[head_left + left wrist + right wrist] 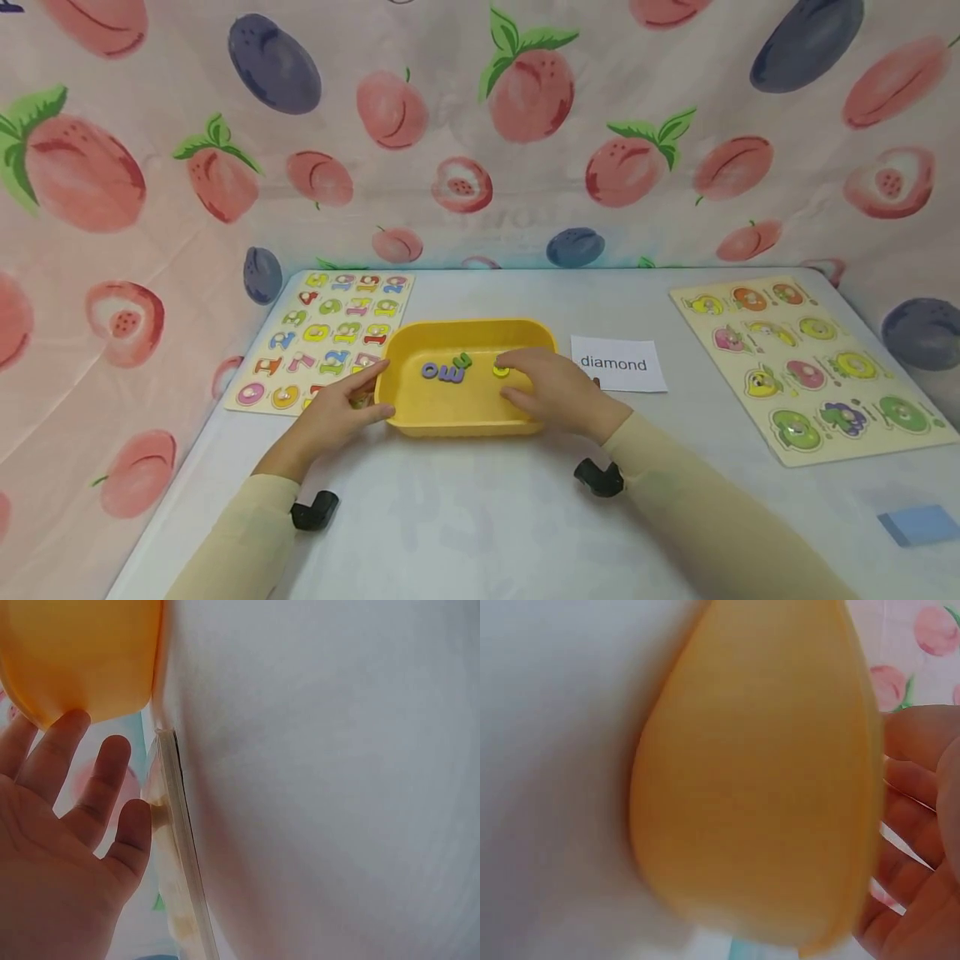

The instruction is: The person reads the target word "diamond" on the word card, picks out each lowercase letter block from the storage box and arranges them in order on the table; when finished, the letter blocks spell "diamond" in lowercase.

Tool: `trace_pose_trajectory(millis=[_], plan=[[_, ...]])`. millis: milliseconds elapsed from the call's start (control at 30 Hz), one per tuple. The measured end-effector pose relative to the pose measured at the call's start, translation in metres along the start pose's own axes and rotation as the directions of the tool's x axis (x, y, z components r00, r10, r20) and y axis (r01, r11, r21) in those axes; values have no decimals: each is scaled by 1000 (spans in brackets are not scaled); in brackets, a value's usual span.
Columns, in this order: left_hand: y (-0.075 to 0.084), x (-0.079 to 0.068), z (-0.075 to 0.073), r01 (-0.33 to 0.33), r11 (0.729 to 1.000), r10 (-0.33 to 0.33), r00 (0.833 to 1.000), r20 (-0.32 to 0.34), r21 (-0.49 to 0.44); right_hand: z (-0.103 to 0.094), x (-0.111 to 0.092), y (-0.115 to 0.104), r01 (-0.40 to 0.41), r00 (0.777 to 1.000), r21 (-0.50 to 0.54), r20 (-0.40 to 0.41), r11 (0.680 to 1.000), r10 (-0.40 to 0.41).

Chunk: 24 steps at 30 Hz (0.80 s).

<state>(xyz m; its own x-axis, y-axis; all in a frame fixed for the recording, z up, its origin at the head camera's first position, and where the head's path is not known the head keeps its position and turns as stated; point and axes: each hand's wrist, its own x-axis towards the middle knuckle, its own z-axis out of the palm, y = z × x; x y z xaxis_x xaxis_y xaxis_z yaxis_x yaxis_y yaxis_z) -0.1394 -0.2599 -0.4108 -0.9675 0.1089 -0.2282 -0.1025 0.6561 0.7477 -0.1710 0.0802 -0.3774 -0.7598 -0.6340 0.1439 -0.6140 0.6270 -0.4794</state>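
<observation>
A yellow plastic tray (465, 428) stands in the middle of the table in the head view. Inside it lie a purple letter o (429, 371), a purple m-like letter (451, 376), a green letter (462, 361) and a yellow letter (501, 372). My left hand (339, 414) has its fingertips against the tray's left end; the left wrist view shows those fingers spread and fairly straight. Over the right rim reaches my right hand (555, 388), forefinger at the yellow letter and thumb apart from it. The letter's exact shape is partly hidden by that finger.
Behind the left hand lies a number puzzle board (300, 367). A white card reading "diamond" (618, 364) is right of the tray, partly behind the right hand. Farther right are a fruit puzzle board (780, 400) and a blue block (918, 525). Fruit-print cloth (510, 217) hangs behind.
</observation>
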Motion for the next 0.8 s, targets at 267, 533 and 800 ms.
trace_pose_trajectory(millis=[267, 533, 800], plan=[[-2, 0, -1, 0, 1000, 0, 1000, 5, -3, 16, 26, -13, -2, 996, -7, 91, 1000, 3], [-1, 0, 0, -10, 1000, 10, 1000, -3, -6, 33, 52, -22, -87, 977, -10, 192, 996, 87], [-1, -1, 1, 0, 1000, 0, 1000, -9, -6, 47, 66, -19, -114, 968, 24, 228, 993, 106]])
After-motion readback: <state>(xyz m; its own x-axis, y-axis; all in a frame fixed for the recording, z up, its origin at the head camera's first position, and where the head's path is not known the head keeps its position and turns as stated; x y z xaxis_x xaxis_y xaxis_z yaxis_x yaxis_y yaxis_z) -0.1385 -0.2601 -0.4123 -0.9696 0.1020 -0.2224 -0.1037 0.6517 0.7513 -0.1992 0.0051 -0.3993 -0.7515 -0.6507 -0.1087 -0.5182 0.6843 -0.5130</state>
